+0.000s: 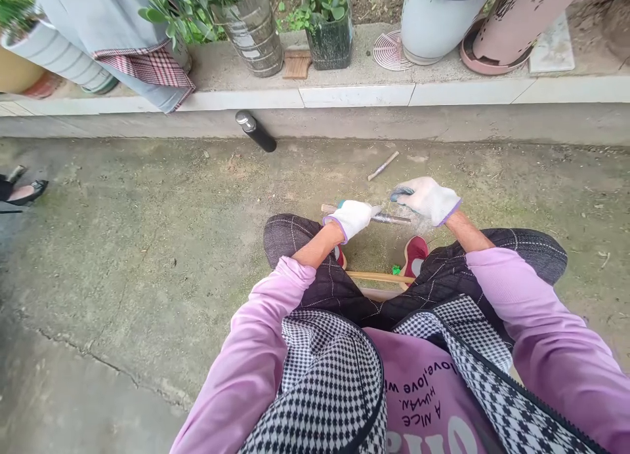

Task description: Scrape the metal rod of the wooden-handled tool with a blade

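Observation:
My left hand (352, 219), in a white work glove with a purple cuff, is closed around a short wooden stick (333, 209). The stick's right part carries a shiny, silvery wrapping (388, 218). To its right and slightly above is my right hand (427, 200), gloved the same way, with greyish fingertips. Its fingers are curled together toward the stick; what they pinch is too fine to make out. Faint, see-through strands or film (418, 226) show below this hand. A second short stick (382, 166), partly wrapped, lies on the concrete ahead of both hands.
A black flask (258, 132) leans near the low ledge (354, 96). Potted plants (331, 41) and a draped grey cloth (123, 41) line that ledge. A yellowish rod (378, 277) and a small green item (396, 269) are by my red shoes. Another person's foot (27, 191) shows at far left.

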Demonstrator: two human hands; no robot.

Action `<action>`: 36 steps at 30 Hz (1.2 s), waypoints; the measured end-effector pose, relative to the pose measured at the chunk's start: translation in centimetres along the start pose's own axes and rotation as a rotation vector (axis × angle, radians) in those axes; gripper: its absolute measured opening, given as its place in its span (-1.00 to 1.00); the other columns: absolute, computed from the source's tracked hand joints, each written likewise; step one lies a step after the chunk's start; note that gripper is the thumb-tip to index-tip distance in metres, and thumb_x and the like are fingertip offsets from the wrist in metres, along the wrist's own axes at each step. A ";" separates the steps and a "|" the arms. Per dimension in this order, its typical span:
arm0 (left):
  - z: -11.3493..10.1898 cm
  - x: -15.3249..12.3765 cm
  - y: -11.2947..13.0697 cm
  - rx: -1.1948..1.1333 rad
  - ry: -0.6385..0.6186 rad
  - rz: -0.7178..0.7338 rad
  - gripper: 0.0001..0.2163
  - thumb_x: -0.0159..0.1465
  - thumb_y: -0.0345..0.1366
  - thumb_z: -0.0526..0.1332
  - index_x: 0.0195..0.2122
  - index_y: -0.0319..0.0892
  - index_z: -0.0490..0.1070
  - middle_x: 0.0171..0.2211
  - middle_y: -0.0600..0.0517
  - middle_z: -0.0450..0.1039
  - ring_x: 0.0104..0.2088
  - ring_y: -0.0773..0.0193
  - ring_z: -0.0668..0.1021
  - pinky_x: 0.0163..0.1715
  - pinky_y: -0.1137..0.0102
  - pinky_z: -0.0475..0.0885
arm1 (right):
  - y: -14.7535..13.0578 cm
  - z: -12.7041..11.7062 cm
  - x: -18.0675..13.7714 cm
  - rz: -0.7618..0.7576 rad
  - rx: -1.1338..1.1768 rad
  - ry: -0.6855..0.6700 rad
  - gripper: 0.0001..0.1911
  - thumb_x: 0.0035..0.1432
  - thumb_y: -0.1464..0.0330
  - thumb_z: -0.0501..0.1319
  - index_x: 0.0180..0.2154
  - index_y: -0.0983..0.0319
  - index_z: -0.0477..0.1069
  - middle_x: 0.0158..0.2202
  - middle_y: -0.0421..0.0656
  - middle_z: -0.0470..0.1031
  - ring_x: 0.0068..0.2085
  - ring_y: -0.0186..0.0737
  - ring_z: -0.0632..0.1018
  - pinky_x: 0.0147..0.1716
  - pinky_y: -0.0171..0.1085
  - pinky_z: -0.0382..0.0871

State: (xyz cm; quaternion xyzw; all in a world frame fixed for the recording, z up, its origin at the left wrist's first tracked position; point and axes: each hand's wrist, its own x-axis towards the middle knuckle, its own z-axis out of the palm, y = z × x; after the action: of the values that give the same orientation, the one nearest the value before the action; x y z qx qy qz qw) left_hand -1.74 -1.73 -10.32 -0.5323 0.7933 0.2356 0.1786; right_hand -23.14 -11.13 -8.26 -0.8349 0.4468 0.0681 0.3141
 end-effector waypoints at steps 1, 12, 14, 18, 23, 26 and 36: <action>-0.2 0.0 0.2 -0.012 0.010 0.021 -0.52 0.57 -0.44 0.10 0.43 -0.07 0.55 0.09 -0.22 0.68 0.03 -0.10 0.75 -0.04 0.23 0.55 | 0.5 -0.2 0.3 0.023 -0.001 0.007 -0.67 0.41 0.27 0.25 0.00 0.13 0.80 0.11 -0.05 0.80 0.08 0.06 0.73 0.03 -0.19 0.53; -0.5 1.4 -2.5 -0.448 0.357 -0.257 -0.65 0.66 -0.34 0.11 0.32 -0.27 0.57 0.10 -0.20 0.71 0.07 0.07 0.72 0.06 0.38 0.53 | -2.7 2.6 -0.1 -0.035 0.063 -0.183 -0.65 0.40 0.36 0.19 -0.01 0.17 0.76 -0.13 -0.11 0.79 -0.21 -0.17 0.69 -0.17 -0.28 0.51; 0.1 1.1 -2.5 -0.295 0.272 -0.286 -0.62 0.65 -0.37 0.07 0.35 -0.22 0.57 0.06 -0.25 0.70 0.04 -0.04 0.73 0.02 0.27 0.55 | -3.2 2.2 -0.5 -0.056 0.014 -0.224 -0.66 0.43 0.35 0.20 0.01 0.16 0.76 -0.12 -0.09 0.79 -0.21 -0.15 0.69 -0.18 -0.26 0.49; 0.8 0.6 -1.5 -0.060 0.122 -0.107 -0.54 0.57 -0.49 0.05 0.38 -0.19 0.56 0.05 -0.32 0.67 0.06 -0.18 0.74 0.02 0.12 0.57 | -1.9 0.4 -0.5 -0.004 -0.080 -0.147 -0.70 0.43 0.30 0.24 -0.07 0.17 0.77 -0.11 0.04 0.78 -0.13 0.05 0.70 -0.12 -0.13 0.50; 0.4 0.5 -0.6 -0.193 0.061 0.051 -0.62 0.57 -0.36 0.18 0.32 -0.12 0.63 -0.04 -0.16 0.72 -0.02 -0.07 0.76 -0.03 0.25 0.56 | 0.9 -0.5 0.5 0.021 -0.017 -0.038 -0.66 0.36 0.32 0.24 -0.02 0.15 0.79 0.03 -0.06 0.81 0.02 0.03 0.73 -0.03 -0.21 0.55; 0.0 0.9 -1.1 -0.483 0.219 0.049 -0.69 0.52 -0.35 0.28 0.22 -0.23 0.68 -0.06 -0.09 0.73 -0.04 0.06 0.74 0.00 0.37 0.54 | 0.9 0.3 0.8 0.054 0.161 -0.028 -0.64 0.36 0.26 0.24 0.00 0.20 0.78 -0.10 -0.05 0.81 -0.14 -0.05 0.73 -0.19 -0.27 0.54; 0.0 0.9 -3.1 -0.350 0.225 -0.255 -0.69 0.54 -0.50 0.18 0.18 -0.30 0.66 -0.05 -0.26 0.71 -0.03 -0.01 0.73 0.05 0.27 0.56 | -2.8 2.4 -0.3 -0.033 0.034 -0.166 -0.65 0.44 0.32 0.18 -0.01 0.13 0.76 -0.06 -0.08 0.81 -0.11 -0.09 0.72 -0.12 -0.26 0.54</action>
State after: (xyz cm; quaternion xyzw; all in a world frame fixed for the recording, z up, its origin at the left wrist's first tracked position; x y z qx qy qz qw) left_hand 0.79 -3.41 -11.38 -0.6737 0.6817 0.2844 0.0225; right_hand -20.73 -8.39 -8.74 -0.8280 0.4066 0.1245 0.3654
